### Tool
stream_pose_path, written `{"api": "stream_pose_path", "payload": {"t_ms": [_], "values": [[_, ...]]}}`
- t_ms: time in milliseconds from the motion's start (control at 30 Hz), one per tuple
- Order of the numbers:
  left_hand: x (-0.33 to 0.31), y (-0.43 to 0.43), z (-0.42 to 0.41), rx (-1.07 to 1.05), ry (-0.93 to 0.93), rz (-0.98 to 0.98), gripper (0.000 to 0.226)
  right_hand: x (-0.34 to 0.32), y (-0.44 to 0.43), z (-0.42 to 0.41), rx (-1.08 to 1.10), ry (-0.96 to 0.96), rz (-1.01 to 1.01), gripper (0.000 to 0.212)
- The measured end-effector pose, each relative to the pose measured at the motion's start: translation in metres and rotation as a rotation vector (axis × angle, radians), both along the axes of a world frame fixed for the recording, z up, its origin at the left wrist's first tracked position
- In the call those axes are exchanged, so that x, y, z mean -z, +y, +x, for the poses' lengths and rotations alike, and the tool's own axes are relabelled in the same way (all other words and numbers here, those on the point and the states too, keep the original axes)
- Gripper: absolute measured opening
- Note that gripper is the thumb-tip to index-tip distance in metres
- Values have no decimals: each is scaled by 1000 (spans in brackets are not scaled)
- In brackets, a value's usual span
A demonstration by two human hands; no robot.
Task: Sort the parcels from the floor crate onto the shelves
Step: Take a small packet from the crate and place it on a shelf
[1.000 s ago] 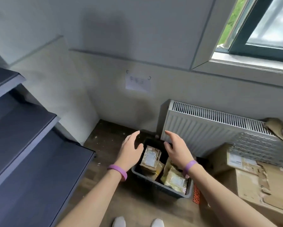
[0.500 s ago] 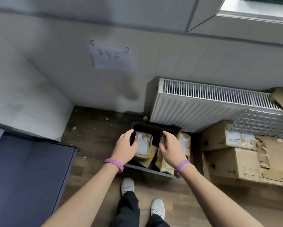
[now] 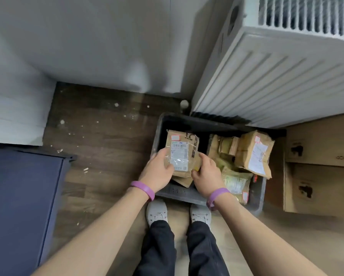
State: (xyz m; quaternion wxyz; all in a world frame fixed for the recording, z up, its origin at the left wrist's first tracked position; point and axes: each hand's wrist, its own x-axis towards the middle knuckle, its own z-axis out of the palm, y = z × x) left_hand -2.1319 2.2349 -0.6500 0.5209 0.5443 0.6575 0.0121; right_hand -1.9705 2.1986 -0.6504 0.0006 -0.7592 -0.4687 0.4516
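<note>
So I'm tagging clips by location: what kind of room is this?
Probably a small parcel sorting or storage corner indoors, not a home kitchen or shop floor. A floor crate holds labelled parcels, flattened cartons lean beside a radiator, and a dark shelf unit stands at left.

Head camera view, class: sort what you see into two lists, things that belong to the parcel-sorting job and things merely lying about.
Part of the job:
floor crate
labelled parcel, gripped by left hand and right hand
boxy parcel
bagged parcel
blue shelf

Lying about:
radiator
cardboard cartons
white debris on floor
</note>
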Motion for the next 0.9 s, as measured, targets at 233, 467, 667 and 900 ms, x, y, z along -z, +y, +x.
{"api": "stream_pose_path", "payload": {"t_ms": [233,467,667,900], "values": [[159,-2,5,7,30,-50,62,161,-5,0,56,65,-117,71],[201,-20,8,-126,-85,-137,74,200,-27,7,190,388,-69,95],[110,-23,11,-179,-161,-109,73,111,-38,17,157,323,-32,92],[-93,-11,-12,-255,-161,31,72,-91,-5,1,37,307,158,84]]}}
